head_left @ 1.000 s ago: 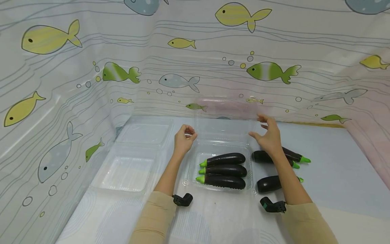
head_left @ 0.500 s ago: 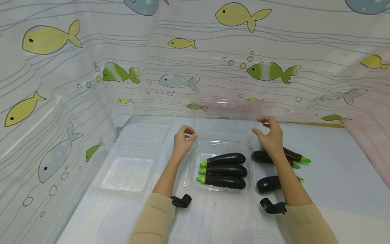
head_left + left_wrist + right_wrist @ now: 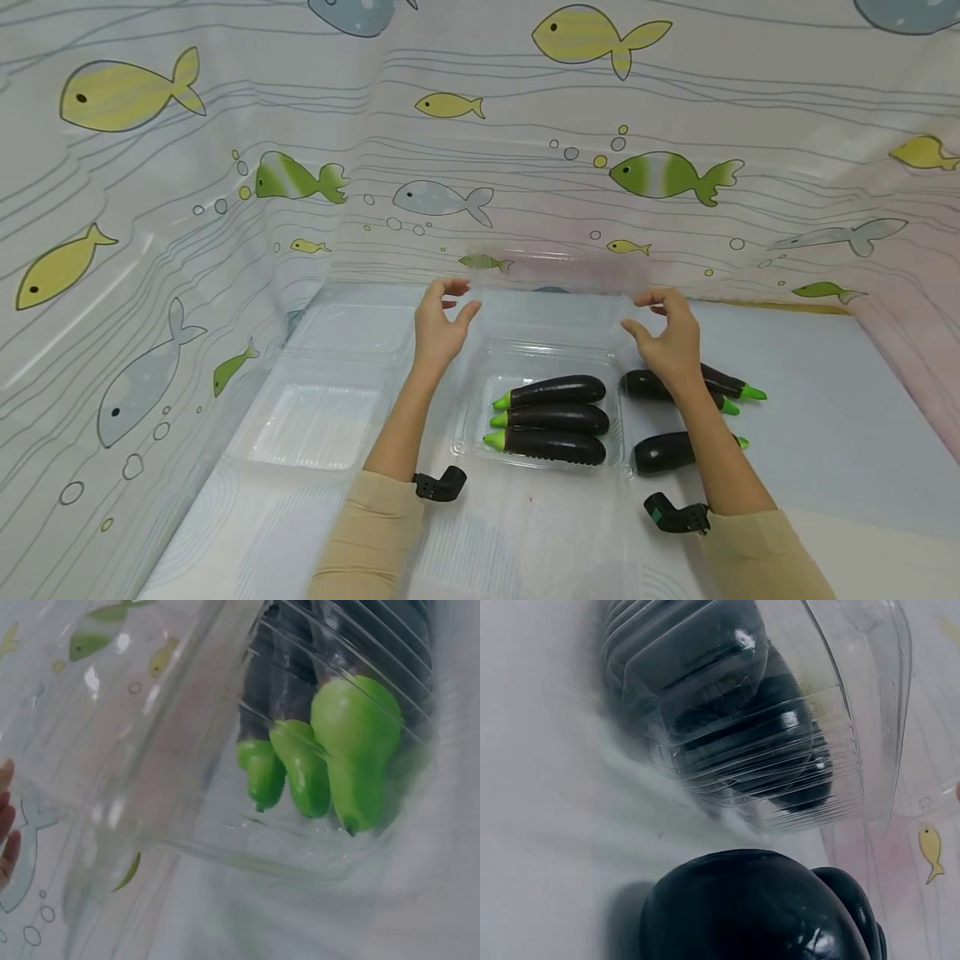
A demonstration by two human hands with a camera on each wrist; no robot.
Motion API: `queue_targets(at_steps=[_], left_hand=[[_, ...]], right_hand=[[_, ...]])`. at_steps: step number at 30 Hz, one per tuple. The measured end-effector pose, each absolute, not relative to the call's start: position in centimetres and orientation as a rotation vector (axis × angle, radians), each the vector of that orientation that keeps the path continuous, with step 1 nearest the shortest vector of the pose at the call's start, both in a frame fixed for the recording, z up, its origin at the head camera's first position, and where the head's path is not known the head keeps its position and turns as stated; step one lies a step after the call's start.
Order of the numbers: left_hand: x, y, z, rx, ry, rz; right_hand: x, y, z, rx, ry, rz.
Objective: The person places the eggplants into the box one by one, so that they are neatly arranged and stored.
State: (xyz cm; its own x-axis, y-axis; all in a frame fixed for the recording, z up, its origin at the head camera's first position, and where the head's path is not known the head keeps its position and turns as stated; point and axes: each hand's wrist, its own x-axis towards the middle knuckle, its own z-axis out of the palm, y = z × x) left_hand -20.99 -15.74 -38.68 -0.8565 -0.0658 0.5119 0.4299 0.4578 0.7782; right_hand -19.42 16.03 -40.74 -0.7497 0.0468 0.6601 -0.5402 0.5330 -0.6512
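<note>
Three dark eggplants (image 3: 557,418) with green stems lie side by side in a clear plastic clamshell box (image 3: 615,454). Its see-through lid (image 3: 551,312) stands raised behind them. My left hand (image 3: 438,329) is beside the lid's left edge, thumb and fingers spread apart. In the left wrist view, only its fingertips (image 3: 6,832) show, at the left border. At the lid's right edge my right hand (image 3: 670,340) has its thumb and fingers parted, with the fingertips close to the plastic. The right wrist view shows the ribbed box wall (image 3: 742,780) over the eggplants' rounded ends.
To the right, a loose eggplant (image 3: 663,454) lies partly under my right forearm, with others (image 3: 647,384) just beyond it. Another clear clamshell box (image 3: 311,425) lies with its lid back on the left. A fish-patterned sheet (image 3: 442,150) rises behind the table.
My left hand has let go of the lid's left edge and moved left, its fingers spreading. The lid has leaned slightly lower. My right hand has shifted slightly right.
</note>
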Motion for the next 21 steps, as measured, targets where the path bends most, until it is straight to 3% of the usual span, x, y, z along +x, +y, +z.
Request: queue_targets(at_steps=[21], left_hand=[[-20.5, -15.4, -38.1, -0.357, -2.197, -1.347]], right_hand=[[-18.3, 16.3, -39.1, 0.401, -2.059, 1.19]])
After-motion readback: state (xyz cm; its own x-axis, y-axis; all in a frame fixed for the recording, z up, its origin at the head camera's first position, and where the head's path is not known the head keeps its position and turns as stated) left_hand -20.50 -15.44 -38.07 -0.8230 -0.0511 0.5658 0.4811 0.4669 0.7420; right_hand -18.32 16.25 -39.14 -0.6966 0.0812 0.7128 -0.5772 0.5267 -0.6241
